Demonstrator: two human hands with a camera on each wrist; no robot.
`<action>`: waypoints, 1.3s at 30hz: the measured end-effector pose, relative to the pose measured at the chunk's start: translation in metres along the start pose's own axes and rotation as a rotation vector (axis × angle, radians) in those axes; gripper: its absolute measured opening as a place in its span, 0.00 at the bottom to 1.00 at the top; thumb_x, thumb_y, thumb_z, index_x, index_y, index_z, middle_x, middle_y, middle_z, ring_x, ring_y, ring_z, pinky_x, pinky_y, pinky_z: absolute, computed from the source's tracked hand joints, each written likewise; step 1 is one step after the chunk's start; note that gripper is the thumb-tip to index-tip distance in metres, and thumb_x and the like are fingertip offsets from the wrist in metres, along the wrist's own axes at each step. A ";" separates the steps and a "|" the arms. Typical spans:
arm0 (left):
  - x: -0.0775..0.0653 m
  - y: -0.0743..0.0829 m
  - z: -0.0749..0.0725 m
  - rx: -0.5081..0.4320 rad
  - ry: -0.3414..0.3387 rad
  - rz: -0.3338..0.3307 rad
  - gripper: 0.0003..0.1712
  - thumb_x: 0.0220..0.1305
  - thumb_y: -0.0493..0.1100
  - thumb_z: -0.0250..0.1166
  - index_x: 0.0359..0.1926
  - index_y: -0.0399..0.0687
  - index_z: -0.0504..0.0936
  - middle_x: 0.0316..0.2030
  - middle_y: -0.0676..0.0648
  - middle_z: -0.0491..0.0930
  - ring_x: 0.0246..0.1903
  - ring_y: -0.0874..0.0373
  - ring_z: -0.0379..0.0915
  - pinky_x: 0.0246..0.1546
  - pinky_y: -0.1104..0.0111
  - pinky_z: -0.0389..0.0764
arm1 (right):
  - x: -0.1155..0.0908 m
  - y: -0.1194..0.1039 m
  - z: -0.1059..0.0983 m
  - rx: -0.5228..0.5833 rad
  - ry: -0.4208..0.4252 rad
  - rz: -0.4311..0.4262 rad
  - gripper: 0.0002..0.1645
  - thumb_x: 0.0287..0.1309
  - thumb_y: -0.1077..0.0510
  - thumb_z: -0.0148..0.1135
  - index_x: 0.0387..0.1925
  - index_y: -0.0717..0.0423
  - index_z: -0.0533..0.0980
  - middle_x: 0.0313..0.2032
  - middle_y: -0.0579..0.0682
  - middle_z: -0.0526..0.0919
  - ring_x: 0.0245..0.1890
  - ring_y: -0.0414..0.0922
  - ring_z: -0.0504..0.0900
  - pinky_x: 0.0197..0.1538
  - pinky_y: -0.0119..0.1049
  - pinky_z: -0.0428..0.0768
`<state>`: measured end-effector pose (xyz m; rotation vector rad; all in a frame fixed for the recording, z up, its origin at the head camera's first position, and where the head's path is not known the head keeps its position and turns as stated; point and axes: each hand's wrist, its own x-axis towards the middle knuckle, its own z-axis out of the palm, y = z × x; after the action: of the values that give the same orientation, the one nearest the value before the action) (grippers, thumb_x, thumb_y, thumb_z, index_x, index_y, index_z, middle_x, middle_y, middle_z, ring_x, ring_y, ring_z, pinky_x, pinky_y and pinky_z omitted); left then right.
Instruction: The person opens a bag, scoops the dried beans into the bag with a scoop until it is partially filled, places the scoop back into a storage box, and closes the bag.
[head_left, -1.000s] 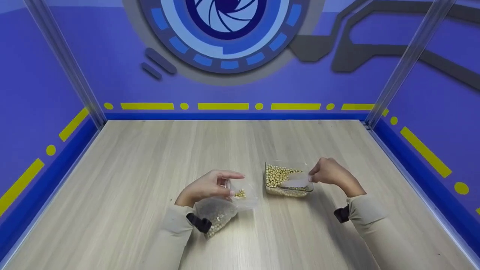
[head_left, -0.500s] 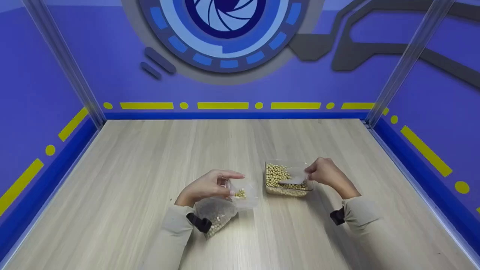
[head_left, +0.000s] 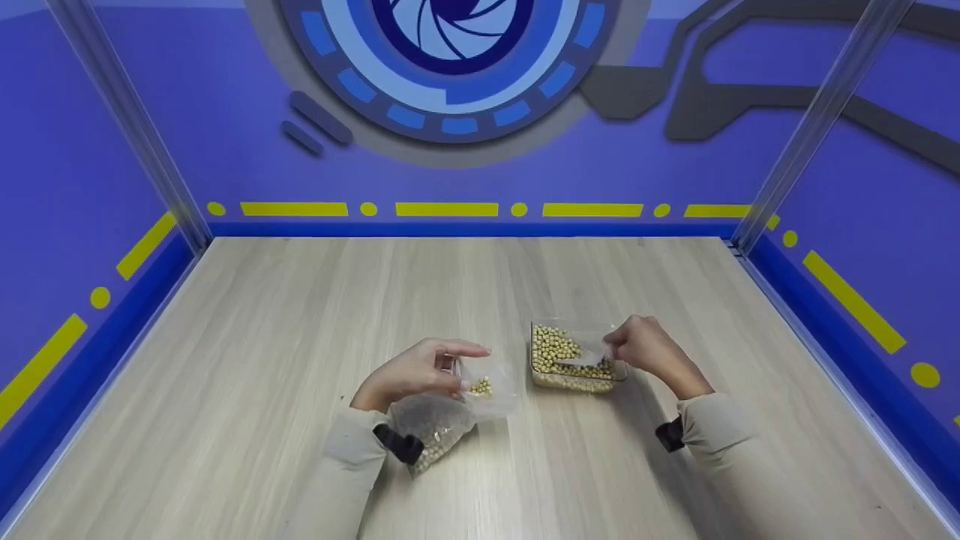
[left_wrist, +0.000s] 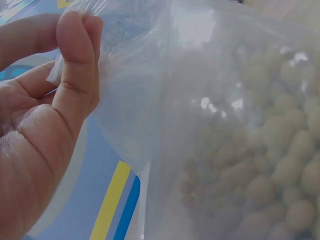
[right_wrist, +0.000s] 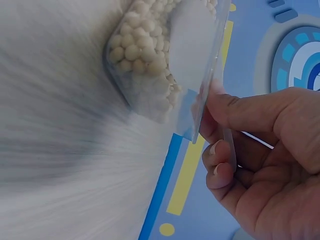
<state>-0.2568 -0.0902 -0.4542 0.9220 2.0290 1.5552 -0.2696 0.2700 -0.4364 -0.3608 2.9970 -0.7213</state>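
A translucent plastic bag (head_left: 431, 424) with round pale-yellow beans in its lower part lies under my left hand (head_left: 420, 373). In the left wrist view, that hand pinches the bag's thin edge between thumb and fingers. The bag's mouth faces right, with a few beans (head_left: 481, 387) visible near it. My right hand (head_left: 654, 351) holds a translucent scoop (head_left: 592, 354) by its handle. Its blade sits among the beans (head_left: 551, 345) in a clear rectangular box (head_left: 576, 384). In the right wrist view, the curled fingers grip the handle (right_wrist: 230, 150) beside the box wall (right_wrist: 212, 70).
Box and bag share a wood-grain table (head_left: 322, 300), with a narrow gap between them. Blue printed panels (head_left: 187, 150) rise behind and at both sides. Metal posts (head_left: 817, 127) stand at the back corners. Black wrist cameras (head_left: 401, 445) are strapped on both sleeves.
My right hand has shifted slightly to the left, and the scoop in it has tilted and moved within the beans. The left hand and the bag stay in place.
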 end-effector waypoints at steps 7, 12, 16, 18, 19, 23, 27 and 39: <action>0.001 -0.001 -0.001 -0.001 0.005 -0.006 0.30 0.56 0.27 0.63 0.63 0.35 0.72 0.34 0.26 0.77 0.24 0.67 0.74 0.28 0.76 0.77 | 0.001 0.004 0.002 0.001 0.035 -0.080 0.16 0.52 0.76 0.55 0.42 0.71 0.82 0.33 0.62 0.87 0.24 0.42 0.77 0.26 0.33 0.69; 0.002 -0.001 -0.001 0.013 0.010 -0.002 0.31 0.55 0.26 0.63 0.62 0.36 0.73 0.36 0.41 0.81 0.25 0.67 0.75 0.29 0.75 0.78 | 0.003 0.008 0.004 0.019 0.052 -0.121 0.14 0.55 0.75 0.58 0.43 0.71 0.82 0.34 0.62 0.87 0.30 0.48 0.86 0.28 0.35 0.78; 0.002 0.000 -0.001 0.025 0.014 -0.001 0.31 0.55 0.27 0.63 0.62 0.37 0.74 0.37 0.47 0.81 0.26 0.67 0.75 0.29 0.75 0.78 | 0.003 0.011 0.006 0.025 0.052 -0.147 0.14 0.55 0.75 0.58 0.44 0.71 0.82 0.37 0.63 0.87 0.34 0.52 0.87 0.31 0.38 0.82; 0.001 0.000 -0.001 0.030 0.017 0.000 0.30 0.55 0.27 0.63 0.62 0.38 0.74 0.37 0.48 0.81 0.25 0.67 0.74 0.28 0.76 0.77 | 0.003 0.013 0.006 0.021 0.049 -0.172 0.14 0.55 0.75 0.58 0.43 0.71 0.82 0.37 0.63 0.87 0.34 0.52 0.87 0.31 0.39 0.83; 0.001 0.000 0.000 0.030 0.016 0.000 0.30 0.55 0.28 0.63 0.62 0.37 0.74 0.38 0.48 0.81 0.25 0.67 0.74 0.28 0.76 0.77 | 0.003 0.013 0.005 0.022 0.042 -0.180 0.14 0.55 0.75 0.58 0.43 0.71 0.82 0.36 0.63 0.87 0.33 0.53 0.86 0.30 0.39 0.82; 0.002 -0.001 0.000 0.022 0.010 0.000 0.30 0.55 0.28 0.63 0.62 0.36 0.74 0.40 0.44 0.80 0.25 0.67 0.74 0.28 0.76 0.77 | 0.004 0.014 0.002 0.035 -0.026 -0.191 0.12 0.56 0.73 0.60 0.42 0.70 0.82 0.35 0.63 0.87 0.33 0.54 0.86 0.35 0.44 0.83; 0.002 -0.001 0.000 0.020 0.009 0.003 0.30 0.55 0.28 0.63 0.62 0.36 0.74 0.40 0.42 0.80 0.25 0.67 0.73 0.28 0.76 0.77 | 0.006 0.014 -0.001 0.047 -0.111 -0.157 0.13 0.57 0.69 0.61 0.44 0.72 0.81 0.41 0.68 0.84 0.41 0.59 0.85 0.44 0.52 0.82; 0.002 -0.003 0.001 0.017 0.010 0.015 0.30 0.55 0.28 0.63 0.62 0.36 0.73 0.47 0.26 0.76 0.25 0.68 0.72 0.27 0.77 0.75 | 0.012 0.021 -0.002 0.007 -0.173 -0.156 0.14 0.57 0.66 0.62 0.44 0.69 0.82 0.44 0.67 0.84 0.44 0.59 0.84 0.43 0.50 0.82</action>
<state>-0.2586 -0.0889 -0.4573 0.9396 2.0493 1.5562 -0.2860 0.2859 -0.4439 -0.6282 2.8266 -0.6733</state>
